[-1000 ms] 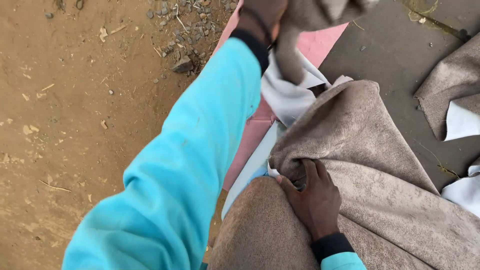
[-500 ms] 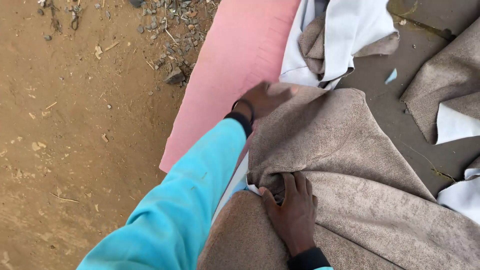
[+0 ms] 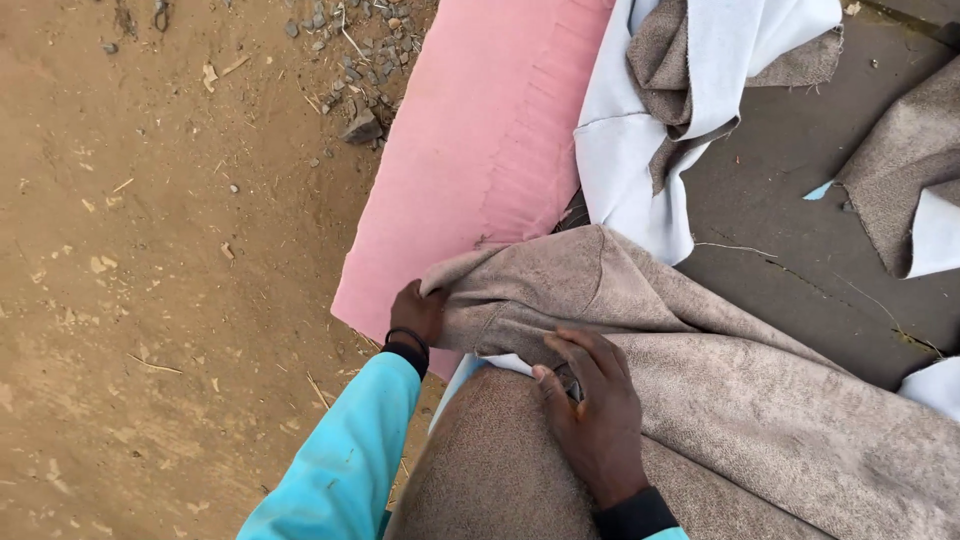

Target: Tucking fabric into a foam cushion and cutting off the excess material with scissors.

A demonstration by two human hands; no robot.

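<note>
Left hand seemingly clenched; right hand pressing, fingers curled.

Grey-brown suede-like fabric with pale blue-white backing, draped in folds across the lower right, upper edge gripped at its left corner over the pink foam slab, folded seam pressed flat near its centre

Matt, suede-like taupe cloth over soft pink foam.
</note>
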